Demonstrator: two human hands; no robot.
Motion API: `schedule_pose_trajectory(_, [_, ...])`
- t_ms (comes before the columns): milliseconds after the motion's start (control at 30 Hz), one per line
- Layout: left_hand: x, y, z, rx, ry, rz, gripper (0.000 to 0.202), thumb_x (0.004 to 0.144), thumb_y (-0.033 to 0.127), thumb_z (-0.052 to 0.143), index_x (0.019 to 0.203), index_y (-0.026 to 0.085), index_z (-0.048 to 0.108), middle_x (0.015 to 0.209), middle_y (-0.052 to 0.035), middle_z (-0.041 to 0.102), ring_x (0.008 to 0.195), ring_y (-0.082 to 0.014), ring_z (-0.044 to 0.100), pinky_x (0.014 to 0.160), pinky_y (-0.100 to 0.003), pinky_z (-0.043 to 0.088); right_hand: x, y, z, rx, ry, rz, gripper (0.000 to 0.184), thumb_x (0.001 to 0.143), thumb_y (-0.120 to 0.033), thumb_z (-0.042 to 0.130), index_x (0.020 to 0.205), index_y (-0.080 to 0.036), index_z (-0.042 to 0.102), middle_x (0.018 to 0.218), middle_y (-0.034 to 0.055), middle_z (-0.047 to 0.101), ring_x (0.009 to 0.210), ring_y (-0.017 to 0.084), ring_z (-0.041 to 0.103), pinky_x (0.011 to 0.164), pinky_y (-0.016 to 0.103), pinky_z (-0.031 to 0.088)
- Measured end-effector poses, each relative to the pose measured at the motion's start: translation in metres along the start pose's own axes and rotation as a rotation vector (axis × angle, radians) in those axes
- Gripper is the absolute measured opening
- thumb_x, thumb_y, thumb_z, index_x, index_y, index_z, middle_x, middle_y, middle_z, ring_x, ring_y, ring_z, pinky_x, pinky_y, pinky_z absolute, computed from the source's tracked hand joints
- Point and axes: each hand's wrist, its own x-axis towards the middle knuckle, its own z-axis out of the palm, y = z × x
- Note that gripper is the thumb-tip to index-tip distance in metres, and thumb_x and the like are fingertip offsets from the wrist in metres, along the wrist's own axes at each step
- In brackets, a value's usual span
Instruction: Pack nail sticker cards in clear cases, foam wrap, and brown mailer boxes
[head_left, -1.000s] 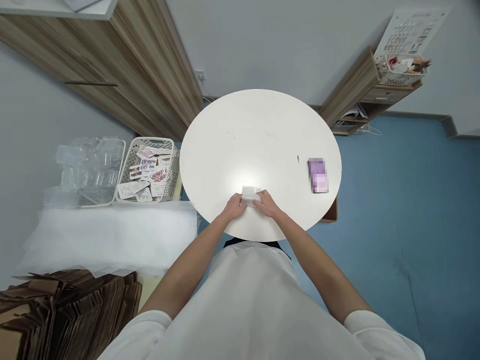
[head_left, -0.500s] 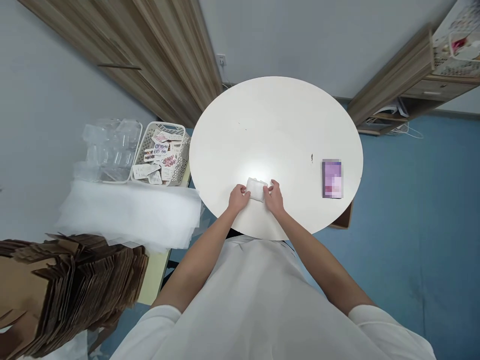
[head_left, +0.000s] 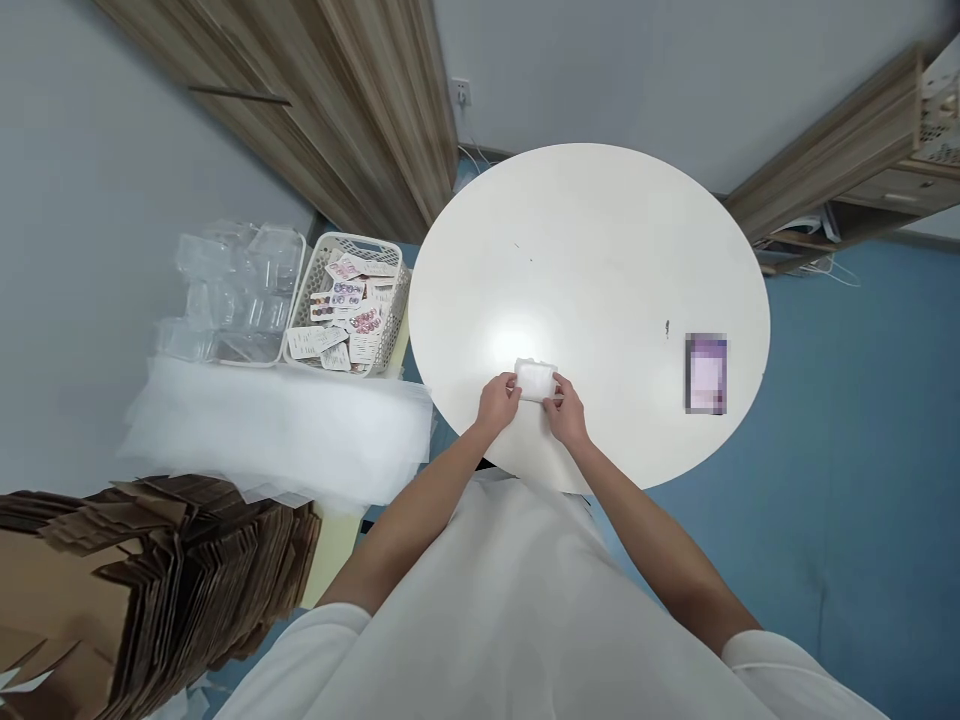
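My left hand clamped on one end of a white packet, my right hand on the other, over the white counter

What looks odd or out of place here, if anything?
A dark mark stands out on the white table, near the pixelated object; stain or damage, I can't tell. Cards lie jumbled in their white basket. The white bundle between the left hand and right hand shows no obvious damage.
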Motion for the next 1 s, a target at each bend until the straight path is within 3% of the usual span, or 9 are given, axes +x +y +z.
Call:
schedule_pose_trajectory(267, [0.044,-0.046,-0.090,-0.070,0.211,-0.057,0.034,0.079,0.030,0.048,0.108,0.015,0.052,0.094,-0.0079,0.061,0.078,-0.0157,0.058,0.076,-0.031,0.047,0.048,-0.085,0.076,0.077,-0.124,-0.071,0.059,0.071,-0.027,0.051,0.127,-0.024,0.033,0.117,0.0068,0.047,0.083,0.015,0.055,0.082,0.035,0.046])
schedule_pose_trajectory(400, [0.061,-0.061,-0.121,-0.184,0.296,-0.093,0.033,0.078,0.029,0.048,0.109,0.016,0.049,0.100,-0.0084,0.059,0.086,-0.0155,0.057,0.077,-0.030,0.046,0.069,-0.114,0.104,0.179,-0.191,-0.059,0.054,0.073,-0.025,0.049,0.125,-0.024,0.036,0.120,0.0053,0.047,0.090,0.015,0.055,0.086,0.034,0.045])
schedule_pose_trajectory(533, [0.066,-0.069,-0.130,-0.207,0.285,-0.093,0.031,0.078,0.028,0.047,0.106,0.017,0.051,0.100,-0.0080,0.059,0.091,-0.0168,0.056,0.077,-0.030,0.047,0.076,-0.120,0.117,0.185,-0.180,-0.047,0.053,0.073,-0.024,0.048,0.124,-0.026,0.037,0.121,0.0042,0.047,0.095,0.016,0.053,0.085,0.035,0.046])
schedule_pose_trajectory(767, [0.063,-0.075,-0.126,-0.195,0.266,-0.036,0.037,0.079,0.031,0.047,0.113,0.017,0.048,0.108,-0.0095,0.055,0.096,-0.0174,0.053,0.079,-0.030,0.046,0.069,-0.120,0.122,0.177,-0.116,-0.020,0.056,0.070,-0.026,0.051,0.125,-0.026,0.036,0.119,0.0066,0.041,0.097,0.017,0.049,0.082,0.033,0.047])
schedule_pose_trajectory(1000, [0.065,-0.073,-0.125,-0.164,0.262,-0.024,0.039,0.079,0.031,0.046,0.116,0.017,0.046,0.112,-0.0100,0.053,0.102,-0.0197,0.050,0.081,-0.032,0.045,0.068,-0.122,0.121,0.163,-0.154,0.003,0.060,0.070,-0.029,0.052,0.127,-0.027,0.032,0.116,0.0060,0.040,0.097,0.017,0.047,0.083,0.034,0.045])
